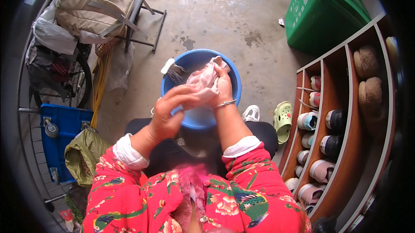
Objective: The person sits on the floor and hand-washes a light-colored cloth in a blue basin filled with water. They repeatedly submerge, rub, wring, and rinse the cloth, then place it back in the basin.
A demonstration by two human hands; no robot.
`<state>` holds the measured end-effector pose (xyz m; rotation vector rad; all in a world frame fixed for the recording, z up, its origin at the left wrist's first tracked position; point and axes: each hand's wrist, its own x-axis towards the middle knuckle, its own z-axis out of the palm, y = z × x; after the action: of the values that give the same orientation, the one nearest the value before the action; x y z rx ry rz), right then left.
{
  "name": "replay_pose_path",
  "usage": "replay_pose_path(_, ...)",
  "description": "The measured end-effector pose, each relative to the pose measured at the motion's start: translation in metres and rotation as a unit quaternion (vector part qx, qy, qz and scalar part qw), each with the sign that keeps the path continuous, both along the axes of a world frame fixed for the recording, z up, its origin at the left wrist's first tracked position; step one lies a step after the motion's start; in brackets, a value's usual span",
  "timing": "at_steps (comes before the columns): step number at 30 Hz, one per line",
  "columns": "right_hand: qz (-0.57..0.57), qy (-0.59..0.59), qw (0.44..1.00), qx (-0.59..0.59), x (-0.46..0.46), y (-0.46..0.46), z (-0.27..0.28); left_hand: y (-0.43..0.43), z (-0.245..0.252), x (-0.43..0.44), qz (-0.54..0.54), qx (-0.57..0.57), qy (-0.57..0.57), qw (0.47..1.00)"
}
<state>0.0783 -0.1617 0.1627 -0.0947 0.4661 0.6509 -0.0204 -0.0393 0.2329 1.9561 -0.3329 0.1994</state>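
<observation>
A blue plastic basin stands on the floor between my knees, with cloudy water inside. Above it, my right hand grips a wet pale pink cloth, thumb on top of the bunched fabric. A bracelet circles that wrist. My left hand lies against the cloth's lower left part, slightly blurred, fingers stretched towards the other hand; whether it grips the fabric is unclear. At the basin's upper left rim rests a white-handled brush, and beside it a grey cloth hangs into the basin.
A wooden shoe rack holding several shoes curves along the right, with a green lidded bin behind it. One light green clog stands near the rack. At left are a beige backpack on a folding chair, a blue wheeled platform and a green sack.
</observation>
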Motion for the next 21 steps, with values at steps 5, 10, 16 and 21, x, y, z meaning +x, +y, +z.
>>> replay_pose_path(5, 0.084, 0.058, 0.994, -0.045, -0.012, 0.012, 0.007, -0.031, -0.003, 0.04, -0.019, 0.264, -0.289, 0.92)
replay_pose_path(10, -0.064, -0.098, 0.992, -0.035, -0.022, 0.034, 0.009, -0.027, 0.002, 0.095, 0.216, 0.238, -0.192, 0.927)
replay_pose_path(16, -0.004, -0.139, 0.99, 0.035, 0.0, 0.021, 0.001, -0.038, -0.016, 0.083, 0.003, 0.151, -0.221, 0.964)
replay_pose_path(21, -0.068, -0.128, 0.989, -0.02, -0.017, 0.041, -0.01, -0.021, -0.015, 0.109, 0.26, 0.148, -0.114, 0.947)
